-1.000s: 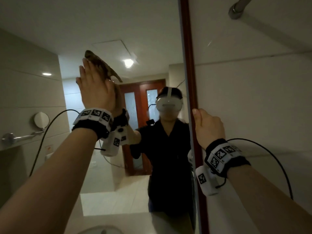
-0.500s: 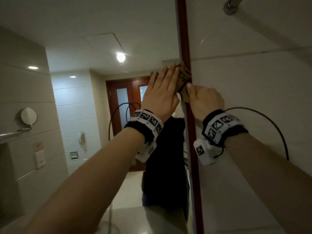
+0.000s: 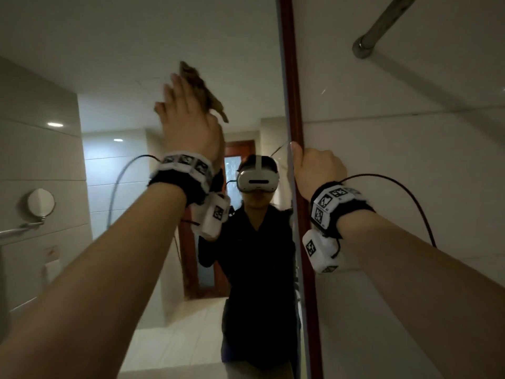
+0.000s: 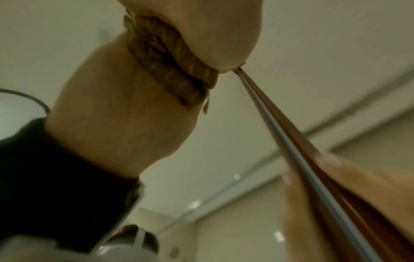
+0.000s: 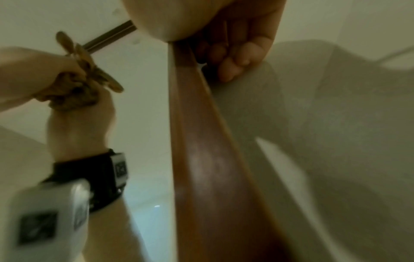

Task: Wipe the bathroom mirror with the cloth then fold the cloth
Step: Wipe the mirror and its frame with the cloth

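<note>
The bathroom mirror (image 3: 131, 77) fills the left of the head view, and its brown wooden frame (image 3: 290, 77) runs down the middle. My left hand (image 3: 188, 124) is raised high on the glass, fingers stretched out, pressing a bunched brown cloth (image 3: 209, 90) flat against it. In the left wrist view the cloth (image 4: 170, 70) is squeezed between my palm and its reflection. The right wrist view shows the cloth (image 5: 76, 95) left of the frame (image 5: 201, 159). My right hand (image 3: 314, 168) grips the frame at head height, its fingers (image 5: 235, 58) curled round the edge.
A white wall (image 3: 410, 201) lies right of the frame, with a metal rail (image 3: 382, 26) fixed high on it. The glass reflects a person in a headset (image 3: 257, 181), a wooden door and a round wall mirror (image 3: 41, 202). Black cables hang from both wristbands.
Half a second ago my left hand held the cloth at the mirror's right edge beside my right hand. It has since swept left and upward across the glass. My right hand stays on the frame.
</note>
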Tool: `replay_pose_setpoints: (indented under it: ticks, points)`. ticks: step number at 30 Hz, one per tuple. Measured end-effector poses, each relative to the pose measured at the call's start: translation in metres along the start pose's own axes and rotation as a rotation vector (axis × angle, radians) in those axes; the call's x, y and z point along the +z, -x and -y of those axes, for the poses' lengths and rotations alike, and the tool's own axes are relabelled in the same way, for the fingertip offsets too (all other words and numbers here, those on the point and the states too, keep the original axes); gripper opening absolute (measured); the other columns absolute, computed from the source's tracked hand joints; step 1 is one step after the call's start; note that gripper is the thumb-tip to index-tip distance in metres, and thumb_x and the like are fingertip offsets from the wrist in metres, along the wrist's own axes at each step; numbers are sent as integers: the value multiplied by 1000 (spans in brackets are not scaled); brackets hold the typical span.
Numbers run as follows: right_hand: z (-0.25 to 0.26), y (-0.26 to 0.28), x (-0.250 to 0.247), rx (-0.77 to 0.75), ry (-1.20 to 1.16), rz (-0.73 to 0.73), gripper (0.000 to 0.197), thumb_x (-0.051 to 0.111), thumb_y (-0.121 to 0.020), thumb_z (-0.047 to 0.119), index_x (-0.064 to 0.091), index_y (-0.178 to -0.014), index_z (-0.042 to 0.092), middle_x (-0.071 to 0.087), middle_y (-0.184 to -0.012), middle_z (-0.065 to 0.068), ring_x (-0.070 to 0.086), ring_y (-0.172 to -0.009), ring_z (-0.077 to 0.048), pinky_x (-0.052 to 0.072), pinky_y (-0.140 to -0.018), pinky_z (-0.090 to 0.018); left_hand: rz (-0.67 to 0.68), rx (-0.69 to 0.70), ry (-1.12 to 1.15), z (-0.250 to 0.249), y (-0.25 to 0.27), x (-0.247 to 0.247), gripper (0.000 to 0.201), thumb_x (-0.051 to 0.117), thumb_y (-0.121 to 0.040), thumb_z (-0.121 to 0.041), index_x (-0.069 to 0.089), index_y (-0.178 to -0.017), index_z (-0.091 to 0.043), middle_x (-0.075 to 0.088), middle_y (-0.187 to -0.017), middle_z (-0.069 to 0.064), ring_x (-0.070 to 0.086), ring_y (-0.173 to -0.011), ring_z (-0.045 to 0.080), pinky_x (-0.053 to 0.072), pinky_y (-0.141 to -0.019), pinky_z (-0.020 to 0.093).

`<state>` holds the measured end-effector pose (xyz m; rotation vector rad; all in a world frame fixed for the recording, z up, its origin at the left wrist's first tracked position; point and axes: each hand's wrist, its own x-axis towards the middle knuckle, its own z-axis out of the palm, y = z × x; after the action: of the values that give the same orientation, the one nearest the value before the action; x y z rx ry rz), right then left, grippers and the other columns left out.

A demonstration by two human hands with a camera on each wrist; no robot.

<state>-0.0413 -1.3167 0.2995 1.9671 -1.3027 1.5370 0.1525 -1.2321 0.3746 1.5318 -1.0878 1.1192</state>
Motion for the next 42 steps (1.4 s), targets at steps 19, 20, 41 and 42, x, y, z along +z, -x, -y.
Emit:
replay_pose_setpoints:
  ticks: [19,20,41,42]
  points:
    - [3,3,3,50,-45,-28,72,17,-98,54,61,-74,3,65,-76,-20,57,-64,-32,40,-58,-31,20,-161,-71,201,9,-38,71,41,-89,-22,14,-151,-2,23,-155,21,25,-142,37,24,-115,55]
    - [3,4,3,50,-44,-29,71,18,-99,53,62,-75,2,65,-77,-21,59,-66,-33,39,-59,-32,17,-200,-85,206,14,-35,72,41,-89,-22,13,-151,1,21,-156,22,24,-142,38,23,-115,55]
    - [-1,3,5,39,-64,-52,73,16,-97,56,60,-74,3,64,-74,-21,60,-67,-35,46,-60,-35,-63,108,19,50,12,2,70,44,-76,-19,33,-145,-13,38,-150,10,36,-137,28,29,-114,47]
    - [-1,4,6,44,-75,-50,73,15,-97,56,60,-74,3,64,-74,-20,60,-67,-34,46,-60,-35,-77,21,26,89,8,-7,68,42,-79,-19,32,-146,-13,38,-149,10,36,-137,28,28,-115,47]
